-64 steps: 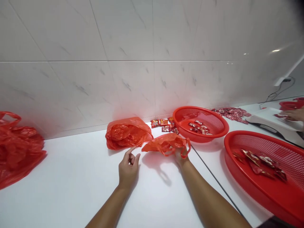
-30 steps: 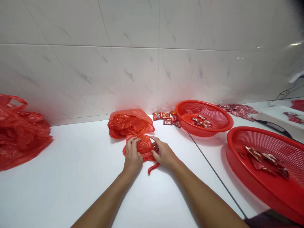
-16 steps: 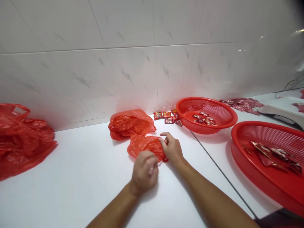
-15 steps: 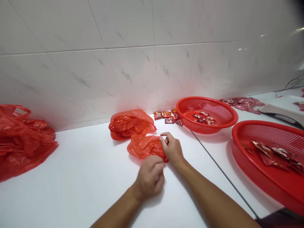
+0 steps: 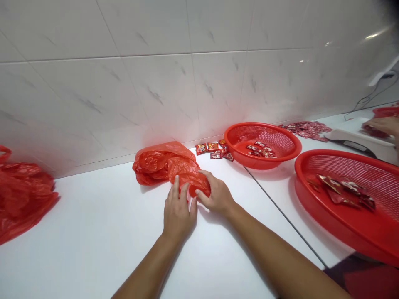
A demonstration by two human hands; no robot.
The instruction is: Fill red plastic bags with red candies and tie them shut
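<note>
And there it goes: the small red plastic bag [image 5: 188,174] has come in against the larger crumpled red bag [image 5: 151,168], and now sits bunched up and touching it at centre frame on the white tabletop [image 5: 93,253]. The left hand [image 5: 178,214] has dropped in beside it, fingers [image 5: 176,185] spread apart, tips just on the plastic, no clamp there. The right hand [image 5: 216,196] curls over the bag's near end, and from this angle it's hard to say whether that grip is truly clamped or only cupping. Let's count them up: three red bags, with the heap of red bags [image 5: 23,195] at far left; about six snack packets [image 5: 213,146] along the wall; three baskets, the round red basket [image 5: 237,155] upper centre, the oval red basket [image 5: 324,224] at right, both holding packets, and a third red basket [image 5: 386,111] far upper right. Up there, a second person's hand [image 5: 378,126] works over a white scale [image 5: 349,139].
</note>
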